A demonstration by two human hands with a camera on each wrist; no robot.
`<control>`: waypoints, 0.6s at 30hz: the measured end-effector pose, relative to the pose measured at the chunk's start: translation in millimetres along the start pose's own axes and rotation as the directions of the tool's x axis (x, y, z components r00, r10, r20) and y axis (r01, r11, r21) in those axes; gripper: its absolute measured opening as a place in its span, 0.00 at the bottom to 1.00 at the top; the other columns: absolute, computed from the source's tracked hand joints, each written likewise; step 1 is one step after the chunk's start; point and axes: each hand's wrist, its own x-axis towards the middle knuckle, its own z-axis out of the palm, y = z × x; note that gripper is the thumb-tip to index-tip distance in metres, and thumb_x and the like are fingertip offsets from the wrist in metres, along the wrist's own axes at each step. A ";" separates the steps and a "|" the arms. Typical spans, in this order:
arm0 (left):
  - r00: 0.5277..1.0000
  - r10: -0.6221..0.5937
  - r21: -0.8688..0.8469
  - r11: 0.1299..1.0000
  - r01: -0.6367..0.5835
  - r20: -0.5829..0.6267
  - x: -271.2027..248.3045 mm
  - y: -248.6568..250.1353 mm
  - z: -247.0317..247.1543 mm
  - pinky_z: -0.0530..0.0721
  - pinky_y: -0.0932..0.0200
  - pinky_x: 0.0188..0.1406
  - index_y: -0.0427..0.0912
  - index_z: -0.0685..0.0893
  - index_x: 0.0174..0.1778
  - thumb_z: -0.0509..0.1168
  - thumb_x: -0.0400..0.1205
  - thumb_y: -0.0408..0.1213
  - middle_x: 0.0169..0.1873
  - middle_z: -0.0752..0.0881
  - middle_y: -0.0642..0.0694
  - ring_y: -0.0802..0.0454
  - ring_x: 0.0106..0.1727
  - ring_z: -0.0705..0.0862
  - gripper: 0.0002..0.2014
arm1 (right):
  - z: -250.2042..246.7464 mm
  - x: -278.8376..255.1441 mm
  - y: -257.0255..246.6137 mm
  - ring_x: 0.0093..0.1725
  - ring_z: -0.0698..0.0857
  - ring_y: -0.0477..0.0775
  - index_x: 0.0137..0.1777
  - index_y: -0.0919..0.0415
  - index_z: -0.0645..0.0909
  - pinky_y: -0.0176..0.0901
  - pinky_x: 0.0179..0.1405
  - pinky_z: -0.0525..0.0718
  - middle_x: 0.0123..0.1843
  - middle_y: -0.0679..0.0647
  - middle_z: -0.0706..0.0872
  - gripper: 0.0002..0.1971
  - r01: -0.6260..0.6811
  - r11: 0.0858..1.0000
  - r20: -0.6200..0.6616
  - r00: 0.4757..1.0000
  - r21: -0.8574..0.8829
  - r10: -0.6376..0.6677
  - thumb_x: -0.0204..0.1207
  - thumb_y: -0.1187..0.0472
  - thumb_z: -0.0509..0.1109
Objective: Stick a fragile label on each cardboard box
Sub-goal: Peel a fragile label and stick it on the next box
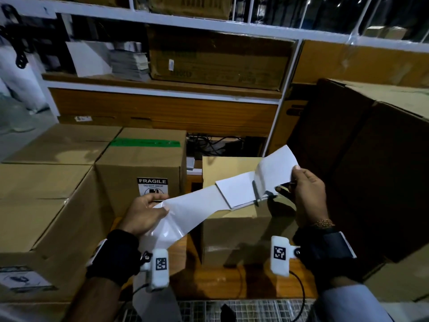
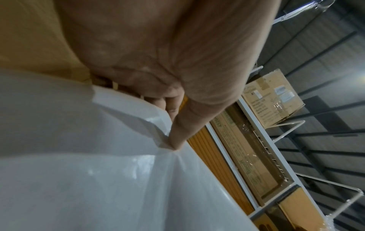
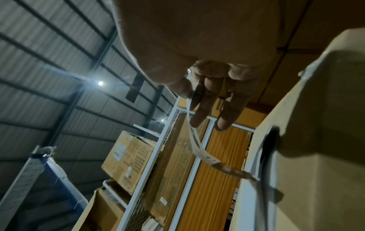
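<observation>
A long glossy white backing strip [image 1: 197,203] spans between both hands above a small cardboard box [image 1: 232,235]. My left hand [image 1: 162,204] pinches the strip's lower end, thumb on top; the left wrist view shows the thumb [image 2: 173,137] pressing into the strip [image 2: 79,171]. My right hand [image 1: 287,180] pinches a white label [image 1: 276,168] curling up off the strip's far end, its printed side hidden. In the right wrist view the label [image 3: 194,140] appears edge-on beside my fingers [image 3: 199,112]. The taller box [image 1: 139,159] on the left carries a black FRAGILE label [image 1: 152,188].
Large cardboard boxes [image 1: 46,187] fill the left side. A big dark box [image 1: 359,170] stands close on the right. A white shelf rack [image 1: 162,86] with cartons rises behind. The small box sits on a wooden surface [image 1: 220,282], with wire mesh [image 1: 232,310] below.
</observation>
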 end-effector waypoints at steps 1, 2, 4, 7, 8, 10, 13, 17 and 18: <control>1.000 -0.012 -0.002 1.000 0.012 -0.005 -0.1 -0.9 -3.1 0.89 0.50 0.52 0.44 0.88 0.60 0.72 0.82 0.23 0.54 0.92 0.41 0.44 0.51 0.92 0.15 | -1.4 0.8 1.3 0.51 0.91 0.58 0.58 0.62 0.85 0.48 0.40 0.91 0.56 0.60 0.90 0.15 -0.015 1.000 -0.009 1.000 0.017 0.015 0.92 0.52 0.61; 1.000 -0.018 -0.009 1.000 0.018 -0.006 -1.1 -0.7 -5.8 0.89 0.48 0.53 0.42 0.88 0.62 0.72 0.82 0.23 0.54 0.93 0.40 0.43 0.51 0.92 0.15 | -2.4 0.9 1.9 0.50 0.92 0.58 0.59 0.63 0.85 0.47 0.38 0.90 0.55 0.60 0.91 0.16 -0.025 0.999 -0.016 1.000 0.025 0.026 0.92 0.52 0.61; 1.000 -0.017 -0.050 0.999 0.017 0.001 -6.5 5.8 -9.1 0.90 0.48 0.52 0.42 0.88 0.63 0.72 0.82 0.23 0.54 0.94 0.40 0.43 0.51 0.93 0.15 | -3.3 2.3 3.7 0.47 0.92 0.57 0.60 0.63 0.85 0.46 0.35 0.89 0.54 0.60 0.91 0.17 -0.035 0.999 -0.025 0.999 0.009 0.035 0.92 0.51 0.61; 0.997 0.047 -0.158 0.987 -0.037 0.059 -18.5 30.1 -5.9 0.90 0.53 0.47 0.44 0.87 0.64 0.71 0.83 0.24 0.53 0.94 0.43 0.45 0.53 0.93 0.16 | -3.9 4.4 7.6 0.46 0.92 0.58 0.58 0.60 0.86 0.47 0.36 0.88 0.53 0.60 0.92 0.16 -0.034 0.999 -0.041 0.999 -0.010 0.033 0.92 0.50 0.61; 0.995 0.071 -0.196 0.979 -0.055 0.076 -21.8 40.2 -2.2 0.90 0.51 0.49 0.44 0.87 0.65 0.71 0.83 0.24 0.54 0.94 0.43 0.44 0.54 0.93 0.16 | -4.1 5.2 9.0 0.47 0.92 0.57 0.57 0.58 0.86 0.47 0.37 0.88 0.53 0.59 0.92 0.16 -0.028 0.999 -0.048 0.998 -0.025 0.026 0.92 0.49 0.61; 0.988 0.113 -0.259 0.962 -0.082 0.105 -23.3 58.7 8.3 0.90 0.51 0.49 0.43 0.85 0.67 0.71 0.83 0.25 0.53 0.94 0.41 0.45 0.53 0.93 0.18 | -4.5 5.8 10.7 0.48 0.90 0.54 0.56 0.58 0.85 0.46 0.37 0.86 0.53 0.57 0.91 0.15 -0.002 0.998 -0.060 0.998 -0.059 -0.001 0.92 0.50 0.60; 0.976 0.181 -0.272 0.952 -0.144 0.120 -17.3 82.9 33.2 0.90 0.58 0.42 0.43 0.83 0.68 0.72 0.83 0.26 0.51 0.93 0.41 0.50 0.48 0.93 0.19 | -6.6 7.0 12.3 0.46 0.88 0.51 0.53 0.58 0.84 0.41 0.35 0.83 0.49 0.52 0.89 0.15 0.031 0.996 -0.075 0.997 -0.083 -0.038 0.92 0.50 0.61; 0.960 0.238 -0.138 0.966 -0.219 0.146 5.2 98.5 76.7 0.91 0.43 0.54 0.43 0.78 0.72 0.77 0.80 0.30 0.52 0.92 0.38 0.45 0.51 0.92 0.25 | -12.6 8.2 8.7 0.44 0.85 0.50 0.50 0.57 0.83 0.38 0.31 0.81 0.45 0.50 0.86 0.14 0.079 0.993 -0.126 0.988 -0.085 -0.089 0.92 0.51 0.61; 0.957 0.247 -0.079 0.968 -0.238 0.149 12.4 98.6 89.2 0.89 0.42 0.56 0.43 0.78 0.72 0.78 0.79 0.30 0.51 0.91 0.37 0.43 0.50 0.91 0.26 | -15.5 9.5 8.4 0.46 0.85 0.50 0.51 0.58 0.83 0.40 0.33 0.82 0.46 0.49 0.86 0.14 0.103 0.989 -0.140 0.983 -0.106 -0.118 0.92 0.51 0.61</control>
